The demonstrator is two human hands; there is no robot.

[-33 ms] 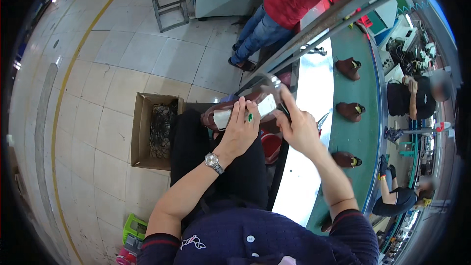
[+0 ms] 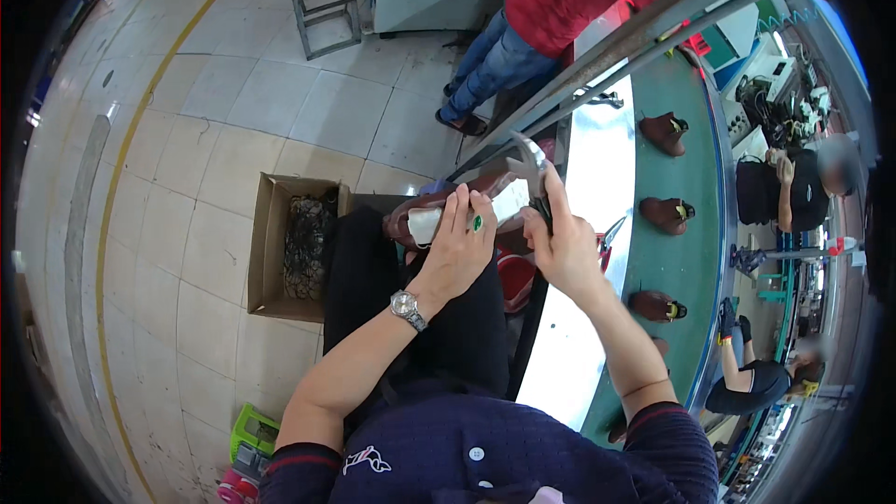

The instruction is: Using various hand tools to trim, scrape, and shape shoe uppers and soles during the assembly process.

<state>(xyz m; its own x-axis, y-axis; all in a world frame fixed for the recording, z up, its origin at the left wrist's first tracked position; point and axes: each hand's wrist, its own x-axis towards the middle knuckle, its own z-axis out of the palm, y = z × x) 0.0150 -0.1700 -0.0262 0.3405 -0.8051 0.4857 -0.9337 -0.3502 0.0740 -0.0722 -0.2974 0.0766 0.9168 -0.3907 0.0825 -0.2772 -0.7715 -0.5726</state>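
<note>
Glossy brown shoe [image 2: 396, 228], white patches [image 2: 510, 200], partly covered by left hand [image 2: 455, 252]

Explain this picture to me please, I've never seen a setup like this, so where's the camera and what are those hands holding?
There is no robot here: these are a person's own bare hands, seen by a wide fisheye camera worn on the head and looking down, so straight edges bend near the rim.

The left hand lies over a glossy brown item with white parts, seemingly a shoe, at the person's lap. The right hand grips a grey metal hand tool with a curved head, perhaps a hammer.

To the right, small brown shoes stand on a long green belt, beside a shiny pale ledge. On the left, an open brown cardboard box holds a dark tangle.
</note>
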